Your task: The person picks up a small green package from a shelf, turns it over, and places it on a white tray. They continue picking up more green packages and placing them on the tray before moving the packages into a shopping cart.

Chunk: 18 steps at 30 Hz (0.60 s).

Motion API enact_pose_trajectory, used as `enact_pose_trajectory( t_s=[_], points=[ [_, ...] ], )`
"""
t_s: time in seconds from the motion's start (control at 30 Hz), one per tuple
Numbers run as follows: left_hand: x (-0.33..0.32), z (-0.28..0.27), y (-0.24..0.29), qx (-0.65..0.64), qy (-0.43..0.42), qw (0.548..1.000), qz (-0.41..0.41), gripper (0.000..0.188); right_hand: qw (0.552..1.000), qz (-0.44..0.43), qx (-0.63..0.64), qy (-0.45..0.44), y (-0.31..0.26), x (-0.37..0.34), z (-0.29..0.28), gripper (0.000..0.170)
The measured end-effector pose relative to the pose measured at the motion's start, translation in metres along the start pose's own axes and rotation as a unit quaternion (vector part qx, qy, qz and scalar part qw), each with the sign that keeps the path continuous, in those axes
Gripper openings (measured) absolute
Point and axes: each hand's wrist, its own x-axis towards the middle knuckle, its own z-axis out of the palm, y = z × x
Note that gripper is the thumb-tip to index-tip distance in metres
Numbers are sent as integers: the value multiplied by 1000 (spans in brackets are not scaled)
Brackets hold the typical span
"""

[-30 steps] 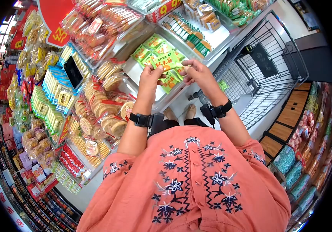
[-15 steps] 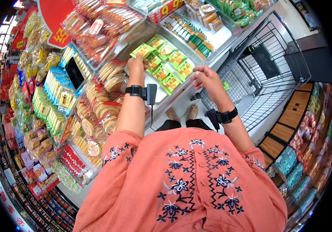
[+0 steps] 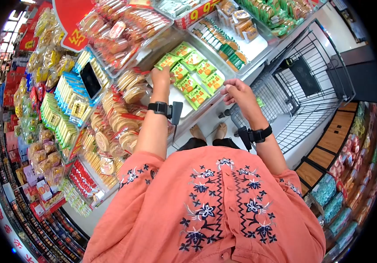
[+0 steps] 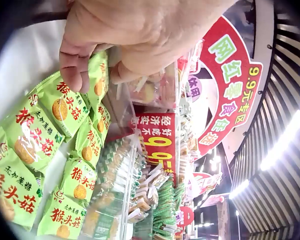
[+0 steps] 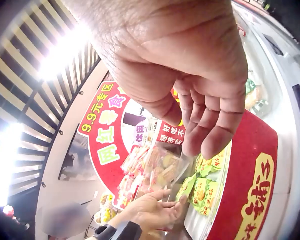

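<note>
Green snack packets (image 3: 187, 83) lie in rows in a white-bottomed tray (image 3: 177, 97). At the tray's far left corner my left hand (image 3: 161, 81) pinches a green packet (image 3: 167, 60), also visible in the left wrist view as a packet (image 4: 98, 80) between thumb and fingers of the left hand (image 4: 135, 37). My right hand (image 3: 240, 94) hangs over the tray's right edge with nothing in it; the right wrist view has this hand (image 5: 190, 75) with its fingers loosely bent.
A wire shopping cart (image 3: 285, 94) stands to the right. Round packaged crackers (image 3: 114, 118) lie left of the tray, bagged snacks (image 3: 122, 35) behind it. A phone-like black panel (image 3: 91, 79) rests on blue packets. Another tray of biscuits (image 3: 228, 52) adjoins at the back right.
Both hands were together over the tray a second ago, around a packet; they have parted. The left went to the far left corner with a packet, the right moved right and emptied.
</note>
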Motion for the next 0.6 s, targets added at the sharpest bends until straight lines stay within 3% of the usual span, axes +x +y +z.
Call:
enact_pose_trajectory(
  t_s=[0.13, 0.17, 0.2, 0.27, 0.33, 0.4, 0.47, 0.6],
  points=[
    [-17, -7, 7, 91, -21, 995, 41, 62, 1000, -1, -4, -7, -5, 2, 6, 33],
    [-23, -12, 8, 76, -19, 992, 96, 55, 1000, -3, -2, -11, -5, 2, 6, 33],
    [-41, -16, 28, 45, -27, 993, 108, 62, 1000, -5, 0, -15, -4, 3, 6, 34],
    [-52, -45, 75, 104, -15, 981, 161, 64, 1000, -8, -2, -19, -5, 5, 6, 35],
    [-20, -96, 97, 177, 56, 945, 270, 65, 1000, -11, -2, -21, -7, 3, 4, 35],
    [-8, -150, 131, 285, 159, 896, 302, 62, 1000, -12, -1, -18, -6, 3, 2, 35],
    [26, -210, 139, 451, 267, 794, 307, 66, 1000, -10, 1, -14, -4, 3, 1, 34],
    [54, -254, 133, 545, 265, 779, 160, 65, 1000, -11, 12, -14, 3, 2, -4, 32]
  ],
)
